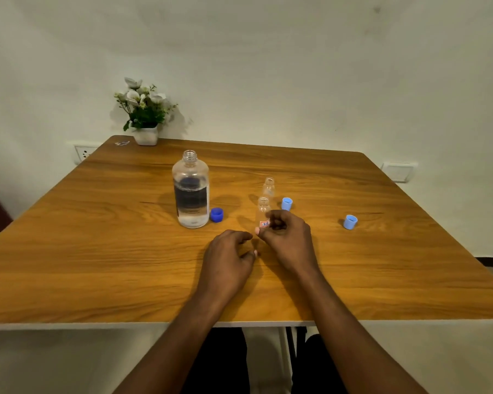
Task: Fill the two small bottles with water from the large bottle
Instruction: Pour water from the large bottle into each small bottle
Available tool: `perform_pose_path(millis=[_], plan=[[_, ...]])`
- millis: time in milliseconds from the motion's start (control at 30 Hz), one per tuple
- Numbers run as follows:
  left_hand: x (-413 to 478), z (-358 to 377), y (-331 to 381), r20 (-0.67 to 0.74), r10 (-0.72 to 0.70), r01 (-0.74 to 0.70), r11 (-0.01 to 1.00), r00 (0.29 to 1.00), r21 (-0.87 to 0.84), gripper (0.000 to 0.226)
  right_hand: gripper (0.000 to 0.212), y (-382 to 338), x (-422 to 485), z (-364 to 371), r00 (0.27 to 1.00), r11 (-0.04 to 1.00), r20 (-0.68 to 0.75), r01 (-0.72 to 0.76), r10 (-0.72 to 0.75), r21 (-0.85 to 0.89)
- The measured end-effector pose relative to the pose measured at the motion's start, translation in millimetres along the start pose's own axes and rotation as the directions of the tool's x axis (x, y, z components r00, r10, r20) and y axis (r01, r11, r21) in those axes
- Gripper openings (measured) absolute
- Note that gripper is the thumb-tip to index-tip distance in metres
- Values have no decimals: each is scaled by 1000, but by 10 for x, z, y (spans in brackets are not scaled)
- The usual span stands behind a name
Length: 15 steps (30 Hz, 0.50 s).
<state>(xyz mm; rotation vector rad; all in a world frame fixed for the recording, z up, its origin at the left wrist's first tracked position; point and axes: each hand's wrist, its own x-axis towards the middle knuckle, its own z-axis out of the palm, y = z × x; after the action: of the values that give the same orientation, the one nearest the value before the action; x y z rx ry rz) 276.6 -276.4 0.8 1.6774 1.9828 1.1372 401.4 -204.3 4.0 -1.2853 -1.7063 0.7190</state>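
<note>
From the head camera I watch a person's two bare arms reach over the near edge of a wooden desk (pixel 97 251) set against a pale wall.

The large bottle (pixel 190 191) stands upright left of centre, uncapped and roughly half full of water. Its dark blue cap (pixel 216 215) lies just beside its base on the right.

To the right of that cap stand the two small bottles, upright and uncapped, one behind the other. I cannot tell whether the near small bottle (pixel 263 211), which has a red-and-white label low on its side, or the far small bottle (pixel 268 187) holds any water.

A light blue cap (pixel 287 203) sits just right of the pair. A second light blue cap (pixel 350 222) lies well apart, farther right.

The right hand (pixel 286 234) is at the foot of the near small bottle, its fingers curled and covering the lower right of the bottle. I cannot tell from this view whether it grasps the bottle or only lies against it.

The left hand (pixel 229 257) is just beside the right one, low over the desk with its fingers loosely curled, released and holding nothing.

At the far left corner a white pot of flowers (pixel 145 135) stands near the wall, with a small object (pixel 122 143), too small to make out, beside it. A wall socket (pixel 82 153) shows past the left edge of the desk and a wall switch (pixel 398 172) past the right.
</note>
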Motion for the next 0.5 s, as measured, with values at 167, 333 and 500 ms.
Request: perform_pose_path(millis=[167, 333, 500], plan=[[19, -126, -93, -40, -37, 36, 999, 999, -20, 37, 39, -106, 39, 185, 998, 999, 42, 50, -50, 5], [43, -197, -151, -80, -61, 57, 997, 995, -46, 35, 40, -174, 92, 266, 994, 997, 78, 72, -73, 19], [60, -259, -192, -125, -107, 97, 992, 986, -87, 34, 39, -147, 127, 269, 992, 996, 93, 82, -84, 27]])
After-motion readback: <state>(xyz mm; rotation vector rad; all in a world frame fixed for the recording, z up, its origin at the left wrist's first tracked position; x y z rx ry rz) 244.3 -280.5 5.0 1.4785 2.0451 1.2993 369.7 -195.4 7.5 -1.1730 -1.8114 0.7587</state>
